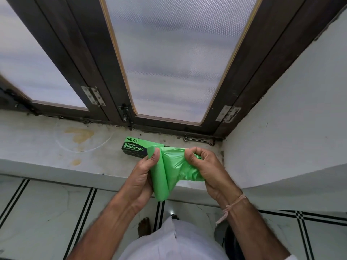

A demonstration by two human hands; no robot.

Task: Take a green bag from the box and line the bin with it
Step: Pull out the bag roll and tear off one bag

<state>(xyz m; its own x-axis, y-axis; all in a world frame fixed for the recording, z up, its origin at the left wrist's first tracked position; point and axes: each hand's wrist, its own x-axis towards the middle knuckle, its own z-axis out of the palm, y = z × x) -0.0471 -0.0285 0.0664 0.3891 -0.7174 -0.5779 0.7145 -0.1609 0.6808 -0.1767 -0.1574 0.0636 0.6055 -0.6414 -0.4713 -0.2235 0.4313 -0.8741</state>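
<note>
A: Green bag (pixel 170 172) is out of the box (pixel 138 147), held in the air over the front edge of the sill (pixel 47 147), between both hands. Still mostly folded or rolled, a long pleat hanging down.

B: Grips?

A: Left hand (pixel 141 177) pinches the left edge, thumb on top near the upper corner. Right hand (pixel 203 166) is clenched around a bunched wad of the film on the right side. Both closed on the bag.

B: How to do this step well?

A: My read: the step in hand is separating and opening it. Hold one edge fixed with the left, let the right ease its clench and feed film out rather than yank; thin film probably stretches or tears. Find the open mouth before shaking it out. Can't tell from here which end is the mouth, or whether it's still attached to a roll.

B: Counts?

A: One bag in hand. One box, lying on the sill against the window frame (pixel 120 72), just beyond the hands. Two hands. One thread band on the right wrist (pixel 235 202). One bare foot (pixel 144 227) on the tiled floor (pixel 47 212). Bins: zero in view.
</note>
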